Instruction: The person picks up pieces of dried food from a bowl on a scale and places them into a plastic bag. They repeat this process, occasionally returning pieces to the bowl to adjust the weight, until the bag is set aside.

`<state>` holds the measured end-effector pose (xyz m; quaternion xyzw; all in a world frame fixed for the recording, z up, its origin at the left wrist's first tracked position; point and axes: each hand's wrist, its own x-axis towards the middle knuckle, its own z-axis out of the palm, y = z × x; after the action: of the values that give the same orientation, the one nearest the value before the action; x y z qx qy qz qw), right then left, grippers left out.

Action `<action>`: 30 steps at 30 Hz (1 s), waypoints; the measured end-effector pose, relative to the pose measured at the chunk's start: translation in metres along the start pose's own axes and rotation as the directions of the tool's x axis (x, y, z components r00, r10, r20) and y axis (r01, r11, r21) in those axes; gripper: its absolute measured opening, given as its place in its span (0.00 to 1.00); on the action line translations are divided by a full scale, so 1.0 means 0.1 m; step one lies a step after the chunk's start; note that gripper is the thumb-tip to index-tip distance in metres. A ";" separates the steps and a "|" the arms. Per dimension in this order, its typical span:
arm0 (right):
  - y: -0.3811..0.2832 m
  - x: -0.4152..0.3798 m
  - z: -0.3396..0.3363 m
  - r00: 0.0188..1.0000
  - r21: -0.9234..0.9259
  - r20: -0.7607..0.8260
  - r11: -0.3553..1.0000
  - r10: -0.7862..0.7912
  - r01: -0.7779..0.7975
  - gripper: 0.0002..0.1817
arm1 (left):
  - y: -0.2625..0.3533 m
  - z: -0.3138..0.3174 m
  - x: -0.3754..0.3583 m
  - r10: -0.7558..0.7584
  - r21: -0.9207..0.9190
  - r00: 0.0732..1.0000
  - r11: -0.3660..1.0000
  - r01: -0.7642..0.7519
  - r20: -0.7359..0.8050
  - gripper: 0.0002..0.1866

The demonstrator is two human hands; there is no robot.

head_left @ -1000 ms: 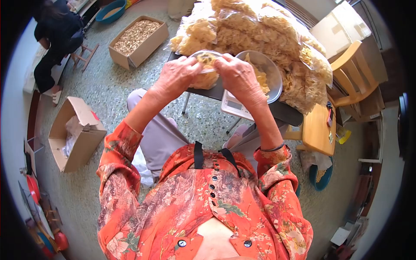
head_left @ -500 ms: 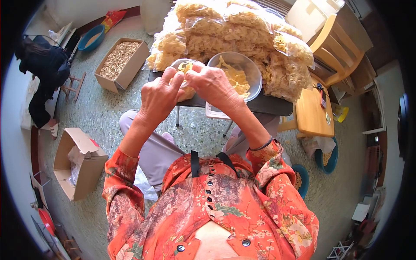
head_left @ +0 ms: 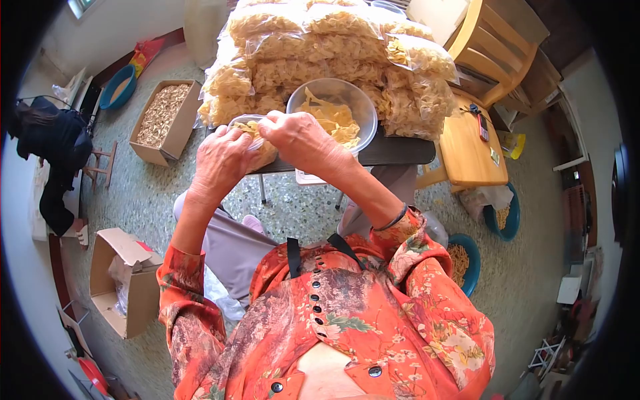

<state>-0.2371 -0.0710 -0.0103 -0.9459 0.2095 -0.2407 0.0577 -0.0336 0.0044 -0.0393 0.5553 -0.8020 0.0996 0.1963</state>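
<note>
A clear plastic bag (head_left: 265, 157) holding pale yellow dried slices stands at the table's near edge, its top partly hidden by my hands. My left hand (head_left: 221, 160) is closed on the left side of the bag's mouth. My right hand (head_left: 301, 139) is closed at the right side of the mouth, fingers curled over the rim. A few yellow slices (head_left: 251, 127) show in the opening between them. Just right of the bag is a clear plastic bowl (head_left: 368, 127) with larger dried yellow slices (head_left: 333, 120) in it.
Filled bags (head_left: 320, 50) are piled on the dark table (head_left: 400, 152). A wooden chair (head_left: 477, 160) stands right, a cardboard box of dried pieces (head_left: 181, 127) left. Teal basins (head_left: 473, 257) and an open carton (head_left: 137, 300) are on the floor. Another person (head_left: 57, 143) sits far left.
The view has shifted, so the table and bags appear further left and higher. My hands have moved a little apart and down around the bag's mouth.
</note>
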 end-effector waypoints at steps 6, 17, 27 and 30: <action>-0.06 0.04 -0.03 0.995 0.013 -0.104 1.000 -0.005 0.007 0.06 | 0.02 -0.24 0.03 -0.005 -0.068 0.994 0.998 -0.003 -0.109 0.14; -0.01 0.08 0.02 0.983 0.001 -0.179 0.999 0.046 -0.046 0.11 | 0.05 -0.53 0.01 -0.157 -0.100 0.981 0.984 0.145 -0.116 0.06; -0.01 0.05 0.00 0.969 0.033 -0.247 0.999 0.032 -0.024 0.07 | 0.00 -0.56 0.03 -0.202 -0.370 0.973 0.917 0.150 -0.107 0.06; 0.00 0.05 0.02 0.969 0.049 -0.244 0.999 0.035 -0.024 0.06 | 0.03 -0.59 0.04 -0.218 -0.338 0.971 0.925 0.174 -0.095 0.05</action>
<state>-0.2324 -0.0727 -0.0100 -0.9044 0.2235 -0.3592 0.0566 -0.0253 0.0239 0.0159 0.5848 -0.7330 -0.0188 0.3469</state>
